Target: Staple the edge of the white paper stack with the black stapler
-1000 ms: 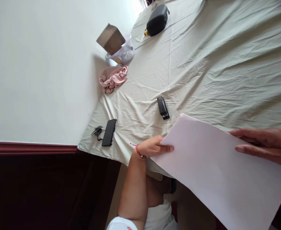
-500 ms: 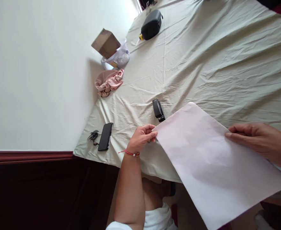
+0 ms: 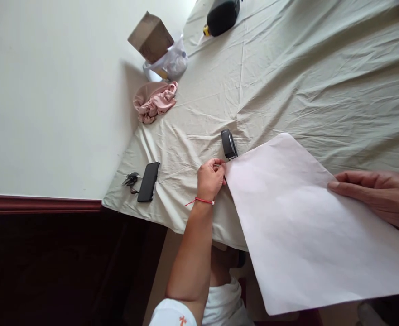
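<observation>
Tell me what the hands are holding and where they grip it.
Both hold the paper sheet: left hand pinches its near-left corner, right hand grips its right edge.

Smooth matt paper sheet (image 3: 304, 226) on wrinkled cloth bedsheet (image 3: 304, 81); glossy black plastic stapler (image 3: 228, 144).

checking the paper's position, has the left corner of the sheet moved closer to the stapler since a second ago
Yes. The sheet, pinched by the left hand, has slid up the bed toward the stapler; its corner now lies right beside it.
</observation>
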The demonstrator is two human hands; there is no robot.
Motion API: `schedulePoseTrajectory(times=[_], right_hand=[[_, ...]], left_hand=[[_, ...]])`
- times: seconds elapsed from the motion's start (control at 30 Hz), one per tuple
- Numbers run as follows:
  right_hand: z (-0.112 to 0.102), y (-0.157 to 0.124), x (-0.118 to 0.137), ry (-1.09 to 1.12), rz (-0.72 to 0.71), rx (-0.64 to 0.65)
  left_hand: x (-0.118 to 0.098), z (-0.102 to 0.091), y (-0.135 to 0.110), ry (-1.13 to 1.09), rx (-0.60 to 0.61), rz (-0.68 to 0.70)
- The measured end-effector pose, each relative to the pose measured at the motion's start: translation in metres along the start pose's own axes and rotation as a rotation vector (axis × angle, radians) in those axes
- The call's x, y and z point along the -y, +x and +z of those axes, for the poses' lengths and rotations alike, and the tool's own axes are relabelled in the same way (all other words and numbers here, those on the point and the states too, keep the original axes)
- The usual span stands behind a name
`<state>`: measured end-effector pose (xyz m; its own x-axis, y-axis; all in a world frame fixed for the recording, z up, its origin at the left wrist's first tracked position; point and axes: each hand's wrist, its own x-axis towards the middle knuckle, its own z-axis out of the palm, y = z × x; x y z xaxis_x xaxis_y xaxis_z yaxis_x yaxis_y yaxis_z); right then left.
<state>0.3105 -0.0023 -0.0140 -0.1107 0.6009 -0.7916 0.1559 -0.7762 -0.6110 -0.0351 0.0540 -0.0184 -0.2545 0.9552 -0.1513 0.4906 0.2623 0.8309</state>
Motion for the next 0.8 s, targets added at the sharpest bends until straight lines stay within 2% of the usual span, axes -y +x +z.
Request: schedulePoseTrajectory(times=[0.1, 0.2, 0.27, 0.37, 0.43, 0.47, 0.57, 0.8], right_hand=[[-0.005, 0.005, -0.001, 0.120, 0.145, -0.015], [-0.009, 0.009, -0.004, 0.149, 0.147, -0.125], [-0.012, 0.010, -0.008, 0.160, 0.134, -0.155], [-0.015, 0.011, -0.013, 0.162, 0.111, -0.170], [-0.017, 0.012, -0.016, 0.157, 0.103, -0.181], [-0.018, 0.012, -0.016, 0.154, 0.099, -0.180], [-0.019, 0.013, -0.016, 0.159, 0.095, -0.169], [-0.016, 0.008, -0.010, 0.171, 0.150, -0.150]], left_hand=[[0.003, 0.002, 0.003, 0.061, -0.044, 0.023], [0.005, 0.002, 0.005, 0.123, -0.112, 0.092], [0.006, 0.001, 0.005, 0.165, -0.200, 0.230], [0.004, -0.001, 0.003, 0.246, -0.287, 0.577], [0.003, -0.001, 0.002, 0.284, -0.211, 0.759], [0.003, -0.001, 0.001, 0.298, -0.150, 0.801], [0.002, 0.000, -0.001, 0.361, -0.037, 0.774], [-0.001, 0.006, -0.012, 0.486, -0.033, 0.579]])
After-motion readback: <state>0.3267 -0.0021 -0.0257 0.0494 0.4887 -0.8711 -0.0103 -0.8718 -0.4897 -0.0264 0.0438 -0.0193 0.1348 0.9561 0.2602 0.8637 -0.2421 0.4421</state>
